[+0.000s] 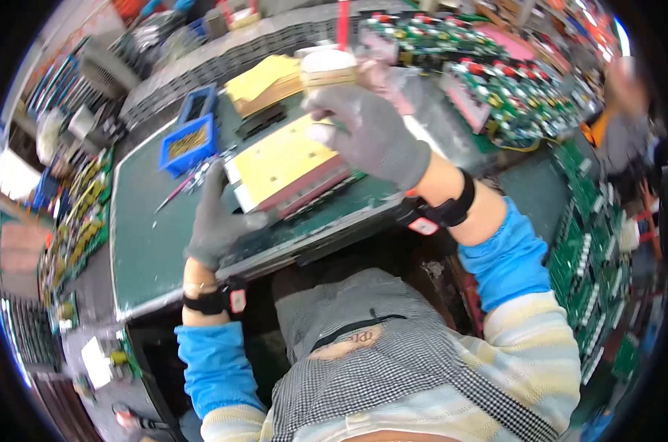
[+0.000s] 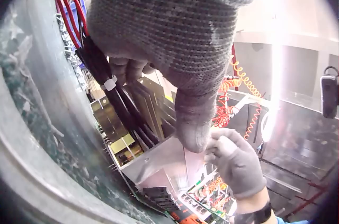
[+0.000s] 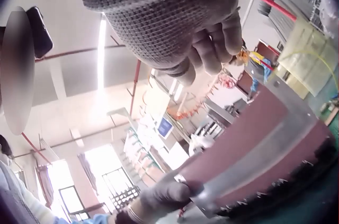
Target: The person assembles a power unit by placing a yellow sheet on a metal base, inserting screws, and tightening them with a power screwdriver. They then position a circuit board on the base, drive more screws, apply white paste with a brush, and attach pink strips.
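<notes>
A box-like circuit board unit [image 1: 286, 166] lies on the green work mat, with a yellow top sheet, a reddish-brown side and a metal strip. Black parts line its lower edge in the right wrist view. My grey-gloved left hand [image 1: 219, 225] grips its near left corner, thumb [image 2: 193, 128] along the reddish side and fingers round the left end. Black-sleeved cables [image 2: 127, 107] with red wires run beside those fingers. My right hand [image 1: 382, 136], also gloved, is raised over the unit's far right part. Its fingers are loosely bent and nothing shows between them.
Blue bins [image 1: 190, 147], one with small brass-coloured parts, stand left of the unit. Behind it are stacked yellow sheets [image 1: 264, 85] and a tape roll [image 1: 328, 68]. Populated circuit boards [image 1: 507, 96] are piled at the right back. A thin pink-handled tool [image 1: 173, 195] lies on the mat.
</notes>
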Tool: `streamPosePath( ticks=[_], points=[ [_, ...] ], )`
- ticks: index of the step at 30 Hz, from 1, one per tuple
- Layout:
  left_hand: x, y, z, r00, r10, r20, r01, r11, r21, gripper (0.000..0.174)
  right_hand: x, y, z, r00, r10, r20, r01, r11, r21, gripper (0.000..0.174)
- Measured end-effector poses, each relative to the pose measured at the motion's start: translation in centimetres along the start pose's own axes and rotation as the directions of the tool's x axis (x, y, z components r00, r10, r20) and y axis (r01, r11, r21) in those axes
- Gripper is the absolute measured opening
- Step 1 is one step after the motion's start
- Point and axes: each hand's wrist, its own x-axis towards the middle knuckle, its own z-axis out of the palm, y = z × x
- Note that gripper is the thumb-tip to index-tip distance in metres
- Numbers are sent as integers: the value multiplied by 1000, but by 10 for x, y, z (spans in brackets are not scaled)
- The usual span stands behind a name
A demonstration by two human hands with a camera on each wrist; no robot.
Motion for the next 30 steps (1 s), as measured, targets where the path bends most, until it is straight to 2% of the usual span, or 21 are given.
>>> streamPosePath(
  ticks=[2,4,5,6,7,8,9,10,12,14,16,18,19,21,23,24,26,28,30],
  points=[
    [4,6,4,1000,-6,9,5,994,107,119,-10,-14,-15,987,-5,-158,15,998,62,18],
    [0,5,8,997,-71,8,71,997,-42,123,-37,-30,-26,963,41,-265,-8,993,122,18],
    [1,-14,2,1000,13,23,-14,999,52,128,-50,-24,-23,949,-28,-313,42,998,40,18],
    [-1,-15,-1,998,21,54,-21,1000,-3,132,-69,-28,-25,941,-18,-339,38,998,53,19],
    [-4,-13,-4,996,40,75,-41,999,10,134,-87,-27,-25,944,80,-320,-35,989,142,21],
    [-7,-4,-4,993,45,107,-47,999,17,132,-106,-28,-32,950,152,-272,-114,982,150,22],
    [-7,-1,-6,988,122,97,-136,977,162,130,-127,-26,-39,935,248,-254,-223,967,123,21],
    [-9,3,-7,985,166,54,-174,961,215,128,-149,-26,-47,909,343,-236,-327,939,106,21],
    [-13,13,-6,965,261,-29,-238,915,325,125,-191,-32,-65,773,575,-268,-506,814,286,20],
    [-16,31,-6,938,314,-144,-256,912,320,100,-244,-26,-73,638,636,-434,-632,755,177,27],
    [-17,57,4,906,371,-205,-305,907,291,81,-303,-22,-76,483,670,-564,-623,715,316,41],
    [-19,99,33,869,437,-231,-385,891,239,69,-334,-51,-91,380,646,-662,-690,675,263,54],
    [-24,117,49,902,393,-180,-367,916,160,67,-354,-56,-95,401,572,-716,-693,700,171,57],
    [-19,132,78,937,340,84,-336,940,-54,70,-381,-64,-105,437,435,-787,-686,727,21,63],
    [-13,146,115,896,299,329,-241,948,-207,72,-380,-77,-114,246,493,-835,-710,678,191,63],
    [-8,153,139,858,281,430,-184,950,-253,73,-379,-77,-117,158,518,-841,-689,668,282,61],
    [5,163,179,701,365,613,-235,929,-285,70,-382,-68,-114,130,495,-859,-662,688,296,57],
    [7,154,221,586,227,778,156,911,-383,65,-379,-59,-110,139,470,-871,-646,710,280,53],
    [7,162,255,478,155,864,339,875,-345,59,-373,-52,-107,180,433,-883,-647,728,225,48]
  ],
)
